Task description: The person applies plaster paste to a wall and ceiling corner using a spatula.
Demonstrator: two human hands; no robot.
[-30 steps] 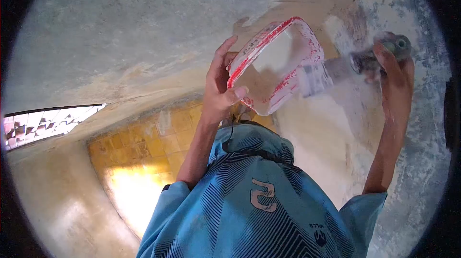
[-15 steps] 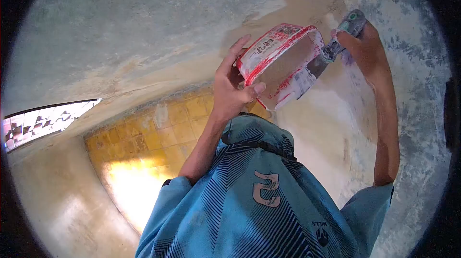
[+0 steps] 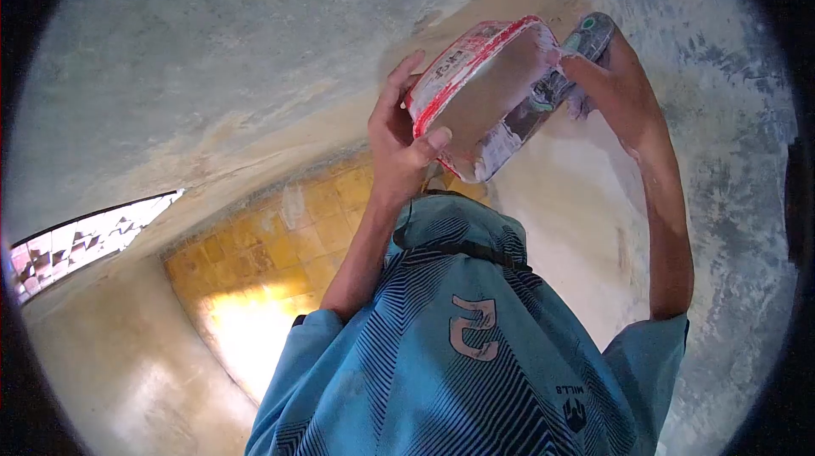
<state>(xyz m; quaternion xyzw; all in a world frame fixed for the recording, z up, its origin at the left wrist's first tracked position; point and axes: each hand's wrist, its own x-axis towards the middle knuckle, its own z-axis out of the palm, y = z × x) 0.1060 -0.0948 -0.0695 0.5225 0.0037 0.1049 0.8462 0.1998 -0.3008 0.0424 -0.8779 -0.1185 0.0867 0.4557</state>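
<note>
My left hand [image 3: 397, 137] is closed round the near left side of a red-and-white plastic tub [image 3: 463, 64], thumb over its rim. The tub is tilted, its open side towards my right, and whitish paste is smeared along its rim and inside. My right hand [image 3: 615, 82] grips the dark, paste-stained handle of a putty knife [image 3: 543, 92]. Its wide blade lies in the tub's mouth, along the lower right edge, with white paste on it. Pale residue also marks my right fingers. The blade's far end is partly covered by paste.
A patchy grey wall [image 3: 255, 40] with tan areas rises ahead, and another blotchy wall [image 3: 730, 201] stands to the right. Yellow tiles [image 3: 272, 239] lie below, with bright light on them. A latticed opening [image 3: 93, 235] is at left. My blue shirt [image 3: 458, 286] fills the lower middle.
The tub and both hands have shifted slightly left and up in the view. The putty knife has moved closer in, its blade now further inside the tub.
</note>
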